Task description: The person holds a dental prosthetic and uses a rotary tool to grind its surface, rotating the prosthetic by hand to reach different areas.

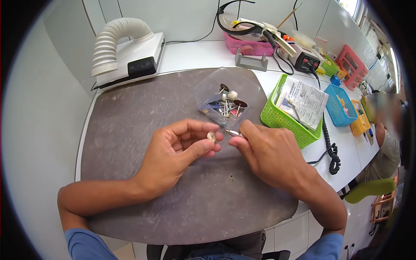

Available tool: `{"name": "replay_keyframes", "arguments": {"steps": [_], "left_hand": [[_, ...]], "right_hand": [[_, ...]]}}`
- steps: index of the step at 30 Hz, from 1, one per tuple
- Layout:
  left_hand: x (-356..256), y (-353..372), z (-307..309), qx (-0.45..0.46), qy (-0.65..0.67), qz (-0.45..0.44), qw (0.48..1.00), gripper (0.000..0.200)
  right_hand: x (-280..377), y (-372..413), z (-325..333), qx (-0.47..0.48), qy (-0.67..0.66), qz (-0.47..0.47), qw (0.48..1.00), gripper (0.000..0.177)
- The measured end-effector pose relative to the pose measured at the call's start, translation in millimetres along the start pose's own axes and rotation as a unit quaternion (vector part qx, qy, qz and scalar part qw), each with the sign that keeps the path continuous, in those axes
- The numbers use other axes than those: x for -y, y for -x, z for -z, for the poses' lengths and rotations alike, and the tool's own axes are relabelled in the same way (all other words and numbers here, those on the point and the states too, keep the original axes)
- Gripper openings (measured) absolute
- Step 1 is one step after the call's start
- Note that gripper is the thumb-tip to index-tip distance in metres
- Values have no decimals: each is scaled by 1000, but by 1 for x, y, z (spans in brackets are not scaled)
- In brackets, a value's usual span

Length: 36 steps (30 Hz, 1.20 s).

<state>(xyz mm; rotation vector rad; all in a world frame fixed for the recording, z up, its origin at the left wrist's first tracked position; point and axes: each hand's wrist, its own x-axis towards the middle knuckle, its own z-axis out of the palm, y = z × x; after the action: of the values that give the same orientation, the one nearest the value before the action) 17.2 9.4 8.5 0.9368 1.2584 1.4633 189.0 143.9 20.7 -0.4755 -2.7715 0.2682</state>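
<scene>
My left hand (175,151) pinches a small pale polishing bit (212,137) between thumb and forefinger, just above the grey work mat (130,125). Close beside it, my right hand (268,151) grips a thin metal tool (234,133) whose tip points toward the bit. Just beyond both hands lies a clear plastic bag (227,102) with several small rotary bits and burrs in it.
A white suction unit with a ribbed hose (125,52) stands at the back left. A green basket (288,115) with papers sits right of the bag, then blue and yellow baskets. A coiled black cord (331,149) hangs by the table edge. Another person (385,143) sits far right.
</scene>
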Motion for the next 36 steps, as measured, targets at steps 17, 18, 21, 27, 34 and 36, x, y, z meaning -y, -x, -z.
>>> {"name": "replay_keyframes", "arguments": {"steps": [17, 18, 21, 27, 34, 36], "left_hand": [[11, 10, 1, 25, 84, 58, 994, 27], [12, 10, 0, 27, 76, 48, 996, 26], [10, 10, -3, 35, 73, 42, 996, 24], [10, 12, -3, 47, 64, 53, 995, 26], [8, 12, 0, 44, 59, 74, 995, 28], [3, 12, -3, 37, 64, 86, 994, 28]], "right_hand": [[1, 11, -3, -41, 11, -32, 999, 33], [2, 12, -1, -34, 5, -24, 999, 38], [5, 15, 0, -18, -15, -15, 1000, 48], [5, 15, -7, -50, -12, 0, 999, 60], [6, 15, -6, -32, 30, 27, 999, 63], [6, 15, -5, -28, 36, 30, 999, 63]]}}
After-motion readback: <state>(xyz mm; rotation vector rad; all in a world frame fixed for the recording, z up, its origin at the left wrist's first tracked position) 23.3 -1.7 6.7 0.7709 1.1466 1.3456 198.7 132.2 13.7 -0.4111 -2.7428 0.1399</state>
